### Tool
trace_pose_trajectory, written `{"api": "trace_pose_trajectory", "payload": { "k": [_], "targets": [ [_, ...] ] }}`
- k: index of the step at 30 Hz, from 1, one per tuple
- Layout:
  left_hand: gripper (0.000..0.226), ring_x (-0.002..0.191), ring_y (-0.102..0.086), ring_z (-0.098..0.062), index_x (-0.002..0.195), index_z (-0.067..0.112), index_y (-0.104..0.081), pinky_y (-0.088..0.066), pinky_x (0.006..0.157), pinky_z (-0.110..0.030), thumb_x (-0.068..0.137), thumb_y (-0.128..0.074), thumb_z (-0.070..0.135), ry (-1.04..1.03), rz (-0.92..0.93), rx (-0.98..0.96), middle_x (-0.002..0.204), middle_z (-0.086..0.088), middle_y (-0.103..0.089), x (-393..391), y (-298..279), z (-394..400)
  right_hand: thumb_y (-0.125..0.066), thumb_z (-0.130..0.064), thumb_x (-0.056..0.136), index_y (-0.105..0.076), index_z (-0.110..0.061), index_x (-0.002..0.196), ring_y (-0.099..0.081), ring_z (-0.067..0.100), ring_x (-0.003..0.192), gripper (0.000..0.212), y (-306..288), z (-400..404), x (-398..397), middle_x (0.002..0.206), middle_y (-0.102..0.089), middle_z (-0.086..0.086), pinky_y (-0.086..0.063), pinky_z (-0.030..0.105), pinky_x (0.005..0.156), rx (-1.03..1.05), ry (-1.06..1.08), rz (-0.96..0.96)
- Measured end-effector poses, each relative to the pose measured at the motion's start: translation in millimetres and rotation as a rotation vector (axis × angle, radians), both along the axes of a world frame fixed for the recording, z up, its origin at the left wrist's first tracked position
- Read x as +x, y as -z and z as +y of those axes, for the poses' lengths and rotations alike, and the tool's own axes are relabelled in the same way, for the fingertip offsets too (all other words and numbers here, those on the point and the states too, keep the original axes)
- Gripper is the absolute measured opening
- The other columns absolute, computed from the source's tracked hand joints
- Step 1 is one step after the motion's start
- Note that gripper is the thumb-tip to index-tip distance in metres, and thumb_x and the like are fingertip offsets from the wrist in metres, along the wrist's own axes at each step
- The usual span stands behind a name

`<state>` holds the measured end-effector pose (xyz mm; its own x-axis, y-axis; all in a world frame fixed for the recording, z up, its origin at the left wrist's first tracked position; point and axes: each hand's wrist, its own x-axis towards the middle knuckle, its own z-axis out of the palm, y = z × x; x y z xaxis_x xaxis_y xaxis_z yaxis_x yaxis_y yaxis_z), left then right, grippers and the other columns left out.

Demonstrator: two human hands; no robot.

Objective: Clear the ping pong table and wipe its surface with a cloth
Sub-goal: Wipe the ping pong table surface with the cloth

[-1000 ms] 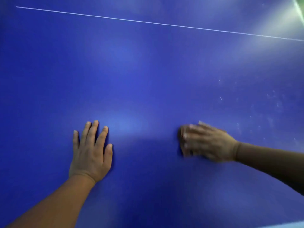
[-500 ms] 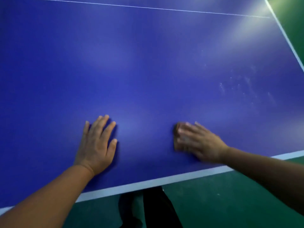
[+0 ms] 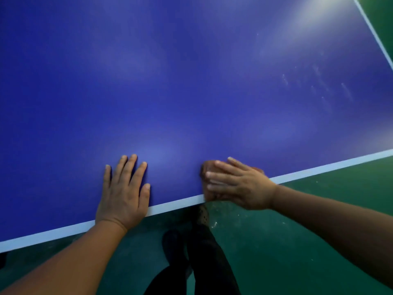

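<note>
The blue ping pong table [image 3: 191,92] fills most of the view, with a white line along its near edge. My left hand [image 3: 124,192] lies flat on the table by that edge, fingers spread. My right hand [image 3: 240,184] presses a small brownish cloth [image 3: 207,168] onto the table right at the near edge with straight fingers. Most of the cloth is hidden under the hand. Pale dusty smears [image 3: 319,88] mark the surface at the right.
Green floor [image 3: 308,220] lies below the table's near edge and beyond its right edge. My dark-clothed legs and shoes [image 3: 191,252] stand close to the table. White specks dot the floor near my feet.
Both hands have come toward me across the table to its near edge, the right one dragging the cloth. The view has tilted down, showing the edge, the floor and my legs.
</note>
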<state>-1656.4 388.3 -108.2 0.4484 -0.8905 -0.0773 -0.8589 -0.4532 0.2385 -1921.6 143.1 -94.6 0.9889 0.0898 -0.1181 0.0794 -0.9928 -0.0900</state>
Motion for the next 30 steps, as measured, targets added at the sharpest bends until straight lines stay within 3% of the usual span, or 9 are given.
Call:
{"api": "trace_pose_trajectory", "payload": {
  "k": [5, 7, 12, 15, 18, 21, 23, 27, 30],
  "targets": [
    [0.061, 0.148, -0.024, -0.031, 0.143, 0.008, -0.05, -0.003, 0.122, -0.05, 0.096, -0.03, 0.041, 0.0, 0.02, -0.002, 0.156, -0.015, -0.037, 1, -1, 0, -0.02, -0.046, 0.101, -0.027, -0.028, 0.157, -0.001, 0.028, 0.154, 0.059, -13, -79, -5, 0.168, -0.008, -0.004, -0.007, 0.056, 0.122, 0.091, 1.243, 0.006],
    [0.061, 0.147, -0.025, -0.032, 0.143, 0.008, -0.05, -0.005, 0.121, -0.052, 0.095, -0.03, 0.041, 0.003, 0.017, 0.001, 0.156, -0.016, -0.037, 2, -1, 0, -0.025, -0.038, 0.106, -0.026, -0.024, 0.158, 0.003, 0.028, 0.154, 0.054, -14, -71, 15, 0.168, -0.005, -0.004, 0.0, 0.051, 0.123, 0.092, 1.44, -0.001],
    [0.062, 0.147, -0.024, -0.032, 0.143, 0.008, -0.049, -0.002, 0.121, -0.05, 0.095, -0.03, 0.042, 0.003, 0.016, 0.014, 0.156, -0.016, -0.037, 0, -1, -1, -0.033, -0.041, 0.102, -0.042, -0.022, 0.151, -0.012, 0.033, 0.153, 0.053, -2, 16, 52, 0.164, -0.024, 0.003, -0.014, 0.052, 0.122, 0.12, 0.86, -0.008],
    [0.063, 0.148, -0.024, -0.032, 0.143, 0.008, -0.05, 0.001, 0.121, -0.048, 0.095, -0.029, 0.042, 0.001, 0.016, 0.015, 0.156, -0.016, -0.037, 0, -1, -1, -0.037, -0.044, 0.102, -0.05, -0.02, 0.146, -0.026, 0.032, 0.15, 0.052, -3, 2, 18, 0.159, -0.036, 0.004, -0.023, 0.045, 0.12, 0.057, 0.622, 0.01],
    [0.064, 0.148, -0.024, -0.032, 0.143, 0.007, -0.05, -0.001, 0.121, -0.05, 0.095, -0.029, 0.043, 0.005, 0.01, 0.019, 0.155, -0.017, -0.037, 0, -1, -3, -0.026, -0.051, 0.104, -0.045, -0.02, 0.15, -0.021, 0.033, 0.151, 0.059, -5, -44, -12, 0.162, -0.03, 0.005, -0.029, 0.053, 0.117, -0.033, 0.855, 0.022],
    [0.063, 0.147, -0.025, -0.033, 0.143, 0.006, -0.051, -0.002, 0.121, -0.05, 0.096, -0.029, 0.042, -0.004, 0.005, 0.022, 0.155, -0.017, -0.038, -1, -1, -3, -0.016, -0.048, 0.105, -0.021, -0.023, 0.159, 0.004, 0.026, 0.154, 0.06, -7, -54, 5, 0.168, -0.003, -0.002, -0.005, 0.047, 0.124, 0.084, 1.383, 0.008],
    [0.062, 0.147, -0.026, -0.032, 0.142, 0.006, -0.051, 0.002, 0.122, -0.045, 0.096, -0.029, 0.041, -0.007, 0.004, 0.028, 0.154, -0.016, -0.039, -2, -4, -3, -0.021, -0.04, 0.107, -0.015, -0.023, 0.16, 0.009, 0.027, 0.154, 0.056, -10, -25, 44, 0.168, 0.003, -0.003, 0.002, 0.045, 0.124, 0.108, 1.488, 0.006],
    [0.063, 0.145, -0.029, -0.034, 0.142, 0.005, -0.05, 0.008, 0.121, -0.037, 0.095, -0.03, 0.041, -0.025, -0.011, 0.059, 0.153, -0.017, -0.04, -4, -9, -4, -0.037, -0.035, 0.103, -0.034, -0.024, 0.155, -0.009, 0.032, 0.153, 0.053, 0, 41, 72, 0.166, -0.019, 0.0, -0.006, 0.048, 0.124, 0.098, 0.74, -0.015],
    [0.065, 0.145, -0.029, -0.035, 0.142, 0.005, -0.05, 0.009, 0.12, -0.033, 0.095, -0.028, 0.043, -0.062, -0.024, 0.064, 0.154, -0.018, -0.039, -7, -9, -5, -0.033, -0.039, 0.101, -0.039, -0.026, 0.152, -0.011, 0.027, 0.153, 0.053, 2, 3, 19, 0.164, -0.024, -0.001, -0.009, 0.049, 0.122, 0.081, 0.671, 0.0]
  ]
}}
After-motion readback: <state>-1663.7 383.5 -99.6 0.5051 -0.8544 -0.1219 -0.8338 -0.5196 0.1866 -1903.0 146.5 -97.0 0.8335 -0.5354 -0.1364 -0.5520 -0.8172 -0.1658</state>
